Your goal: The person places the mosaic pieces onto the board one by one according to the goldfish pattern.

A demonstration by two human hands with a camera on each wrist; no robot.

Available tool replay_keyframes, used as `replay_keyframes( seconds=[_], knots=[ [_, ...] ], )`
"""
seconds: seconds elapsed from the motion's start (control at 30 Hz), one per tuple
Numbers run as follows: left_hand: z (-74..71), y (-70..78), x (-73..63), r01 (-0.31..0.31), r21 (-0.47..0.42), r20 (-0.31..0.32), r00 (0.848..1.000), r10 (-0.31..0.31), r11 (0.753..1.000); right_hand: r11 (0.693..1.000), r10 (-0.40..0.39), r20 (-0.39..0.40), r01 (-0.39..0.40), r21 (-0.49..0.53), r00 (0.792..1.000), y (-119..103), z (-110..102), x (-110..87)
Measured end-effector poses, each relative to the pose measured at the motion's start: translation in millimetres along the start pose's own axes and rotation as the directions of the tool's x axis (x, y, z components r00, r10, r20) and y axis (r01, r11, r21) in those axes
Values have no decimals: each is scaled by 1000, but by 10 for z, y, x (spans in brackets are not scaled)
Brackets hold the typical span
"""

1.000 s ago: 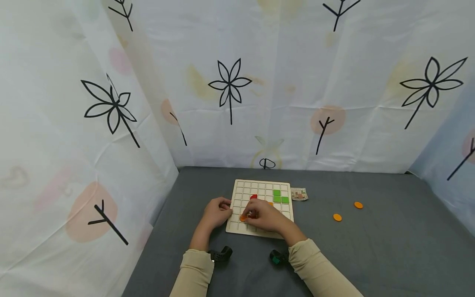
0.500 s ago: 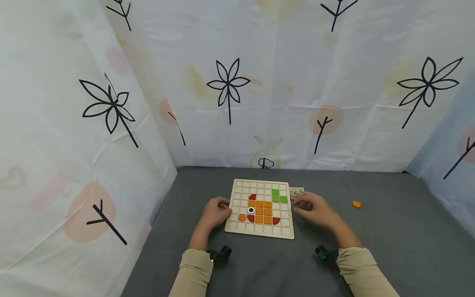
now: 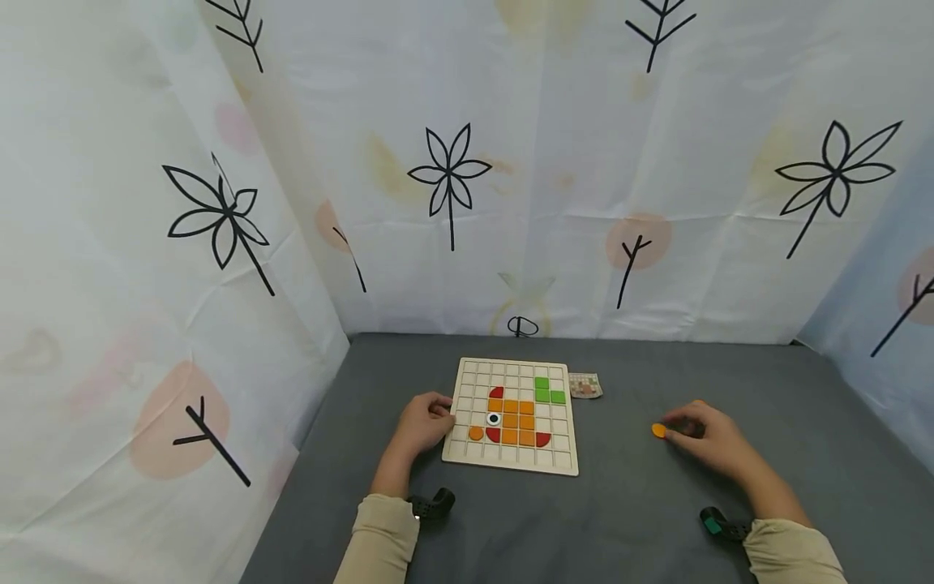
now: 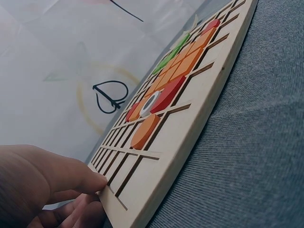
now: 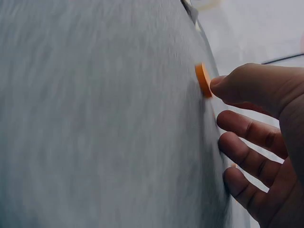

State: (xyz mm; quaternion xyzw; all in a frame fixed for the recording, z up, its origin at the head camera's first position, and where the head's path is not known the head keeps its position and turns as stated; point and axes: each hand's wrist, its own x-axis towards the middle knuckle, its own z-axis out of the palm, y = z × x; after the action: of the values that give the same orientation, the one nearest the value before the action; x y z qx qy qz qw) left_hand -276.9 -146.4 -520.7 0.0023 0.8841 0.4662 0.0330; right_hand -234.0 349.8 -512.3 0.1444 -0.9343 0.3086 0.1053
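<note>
A wooden grid board (image 3: 463, 456) lies on the table with orange squares (image 3: 519, 422), green squares (image 3: 542, 396), red quarter-round pieces (image 3: 543, 439), a black-and-white eye piece (image 3: 494, 418) and an orange disc (image 3: 476, 433) in its cells. My left hand (image 3: 423, 422) grips the board's left edge, one digit on top and the others curled beside it. Out to the right, my right hand (image 3: 711, 438) pinches a second orange disc (image 3: 659, 431) at its fingertips. The right wrist view shows the thumb against this disc (image 5: 202, 80), the other fingers loosely bent.
A small printed card (image 3: 585, 385) lies by the board's right edge. Another orange disc (image 3: 699, 401) peeks out behind my right hand. Patterned white cloth (image 3: 554, 162) hangs behind the grey table (image 3: 620, 519).
My right hand has left the orange disc on the board and moved right, past the card, to another disc on the table. The left hand has stayed at the board's edge.
</note>
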Motion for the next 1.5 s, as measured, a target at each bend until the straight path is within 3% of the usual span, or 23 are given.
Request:
replay_keyframes(
  seconds=[0.33, 0.57, 0.9, 1.2, 1.5],
  knots=[
    [4, -10, 7, -9, -4, -7, 1000, 9, 1000, 998, 48, 56, -46, -37, 997, -10, -21, 15],
    [16, -30, 24, -3, 4, -7, 1000, 3, 1000, 998, 27, 68, -24, -54, 997, -42, 62, 71],
    [12, -3, 17, -3, 0, -5, 1000, 3, 1000, 999, -37, 89, 34, 26, 995, -181, 230, 236],
    [12, -8, 9, -5, 4, -10, 1000, 5, 1000, 987, -128, 136, 113, 115, 982, -598, 602, 615],
    [21, -1, 4, -8, 3, -7, 1000, 8, 1000, 941, -288, 221, 233, 245, 932, -1299, 1117, 1079]
  ],
)
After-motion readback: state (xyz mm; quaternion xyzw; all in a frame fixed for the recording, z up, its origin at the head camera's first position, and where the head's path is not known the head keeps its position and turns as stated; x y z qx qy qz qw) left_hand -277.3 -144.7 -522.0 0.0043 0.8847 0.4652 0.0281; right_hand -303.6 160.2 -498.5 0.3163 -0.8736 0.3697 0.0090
